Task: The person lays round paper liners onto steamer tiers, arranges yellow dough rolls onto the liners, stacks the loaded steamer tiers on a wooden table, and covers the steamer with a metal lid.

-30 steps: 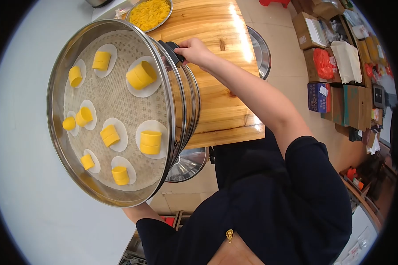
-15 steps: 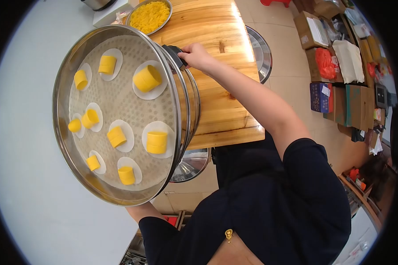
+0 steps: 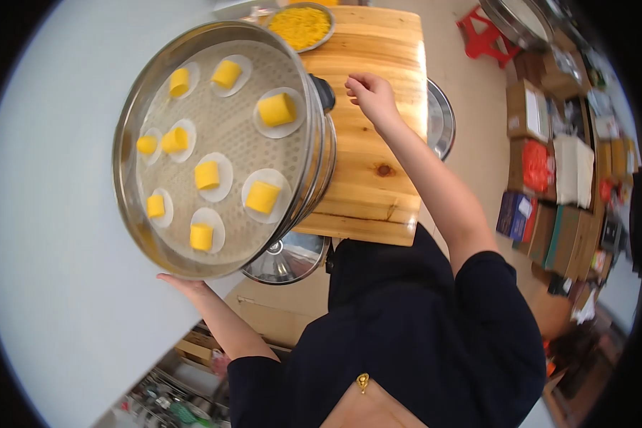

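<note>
A large round metal steamer [image 3: 214,268] stands tilted in my view, stacked in tiers. On its perforated liner [image 3: 246,132] sit several yellow dough rolls [image 3: 207,175], each on a white paper round [image 3: 223,187]. My right hand [image 3: 375,98] hovers over the wooden table, apart from the steamer's black handle [image 3: 324,93]. Its fingers are loosely curled, with nothing in them. My left hand [image 3: 183,284] lies at the steamer's near lower edge, fingers stretched out; the steamer partly hides it, so contact is unclear.
Shredded yellow food fills a round dish [image 3: 301,27] at the far end of the wooden table [image 3: 378,143]. Glass lids [image 3: 287,258] show below the table and beyond its right edge. A red stool [image 3: 485,37] and cardboard boxes [image 3: 567,239] stand on the right.
My right hand has let go of the black handle and drawn off to the right. My left hand shows more now. The steamer appears higher and farther right as the view shifts.
</note>
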Available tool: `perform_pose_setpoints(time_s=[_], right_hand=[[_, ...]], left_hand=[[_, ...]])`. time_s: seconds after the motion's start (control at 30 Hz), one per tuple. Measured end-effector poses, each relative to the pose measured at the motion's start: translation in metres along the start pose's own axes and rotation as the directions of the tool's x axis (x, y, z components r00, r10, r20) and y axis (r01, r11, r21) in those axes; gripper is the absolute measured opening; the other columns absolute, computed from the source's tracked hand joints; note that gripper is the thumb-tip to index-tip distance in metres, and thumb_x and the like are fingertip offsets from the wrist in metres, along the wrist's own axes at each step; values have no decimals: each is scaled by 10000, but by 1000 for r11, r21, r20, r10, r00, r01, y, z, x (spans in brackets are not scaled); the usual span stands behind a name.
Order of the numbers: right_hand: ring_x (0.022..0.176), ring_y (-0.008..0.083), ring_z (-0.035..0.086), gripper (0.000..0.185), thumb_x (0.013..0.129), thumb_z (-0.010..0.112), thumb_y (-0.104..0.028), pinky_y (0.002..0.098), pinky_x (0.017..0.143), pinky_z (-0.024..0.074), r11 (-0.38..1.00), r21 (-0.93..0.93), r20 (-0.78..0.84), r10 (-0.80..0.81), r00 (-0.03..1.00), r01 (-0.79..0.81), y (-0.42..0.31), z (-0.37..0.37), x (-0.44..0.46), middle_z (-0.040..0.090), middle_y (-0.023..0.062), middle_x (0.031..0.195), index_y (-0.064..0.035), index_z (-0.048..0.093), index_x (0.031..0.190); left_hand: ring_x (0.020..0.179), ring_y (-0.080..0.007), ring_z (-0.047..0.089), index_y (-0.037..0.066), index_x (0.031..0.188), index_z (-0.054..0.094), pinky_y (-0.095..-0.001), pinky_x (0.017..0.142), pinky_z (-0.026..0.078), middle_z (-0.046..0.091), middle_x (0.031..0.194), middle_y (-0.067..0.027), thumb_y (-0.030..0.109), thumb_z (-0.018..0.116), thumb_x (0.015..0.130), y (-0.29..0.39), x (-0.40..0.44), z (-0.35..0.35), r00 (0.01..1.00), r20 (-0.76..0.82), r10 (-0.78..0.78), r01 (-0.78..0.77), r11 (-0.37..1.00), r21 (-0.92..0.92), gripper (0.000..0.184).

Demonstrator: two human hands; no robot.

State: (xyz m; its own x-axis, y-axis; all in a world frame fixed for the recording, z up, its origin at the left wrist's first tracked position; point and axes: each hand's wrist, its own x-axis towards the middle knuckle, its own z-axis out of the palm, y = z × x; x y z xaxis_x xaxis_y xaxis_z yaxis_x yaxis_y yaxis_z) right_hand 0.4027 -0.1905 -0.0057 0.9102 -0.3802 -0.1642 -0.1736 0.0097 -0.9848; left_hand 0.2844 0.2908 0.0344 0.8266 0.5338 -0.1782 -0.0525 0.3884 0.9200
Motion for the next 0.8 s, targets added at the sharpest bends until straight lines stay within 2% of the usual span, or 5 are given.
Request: perform_pose_setpoints(time_s=[0.17,0.27,0.3,0.5,0.8], right_hand=[[847,149,594,399,864,603,-262,266,736,471,962,-3,170,-268,948,273,-68,26,-38,635,105,926,60,570,1097],[788,179,602,374,856,589,-280,289,705,470,914,-88,269,-360,893,395,-71,37,-33,644,121,872,36,591,1057],[745,210,607,357,840,588,-294,316,683,472,902,-148,283,-355,891,406,-72,37,-29,643,132,823,19,610,1012],[764,379,601,328,761,505,-291,440,684,467,727,-491,346,-343,873,480,-92,39,-14,627,219,772,8,631,809],[730,289,620,376,775,517,-348,376,664,471,725,-470,403,-330,854,502,-92,39,31,633,166,721,9,633,806]], left_hand=[[1357,-275,157,-10,1400,180,-417,1099,136,146,1475,-163,589,270,897,30,-33,6,992,-113,49,-57,996,-69,787],[1253,-244,345,41,1345,322,-418,1030,273,395,1341,-111,321,515,876,19,-37,15,994,16,112,-113,986,122,580],[1197,-244,417,61,1336,348,-399,987,342,452,1290,-105,166,511,845,15,-47,29,985,4,173,-171,967,189,528],[1153,-247,458,32,1333,332,-365,952,391,439,1286,-133,-5,420,727,12,-58,49,975,-95,200,-186,973,136,613],[1219,-250,390,-14,1376,242,-347,1009,312,366,1357,-155,69,447,821,-4,-81,62,964,-124,236,-219,966,141,597]])
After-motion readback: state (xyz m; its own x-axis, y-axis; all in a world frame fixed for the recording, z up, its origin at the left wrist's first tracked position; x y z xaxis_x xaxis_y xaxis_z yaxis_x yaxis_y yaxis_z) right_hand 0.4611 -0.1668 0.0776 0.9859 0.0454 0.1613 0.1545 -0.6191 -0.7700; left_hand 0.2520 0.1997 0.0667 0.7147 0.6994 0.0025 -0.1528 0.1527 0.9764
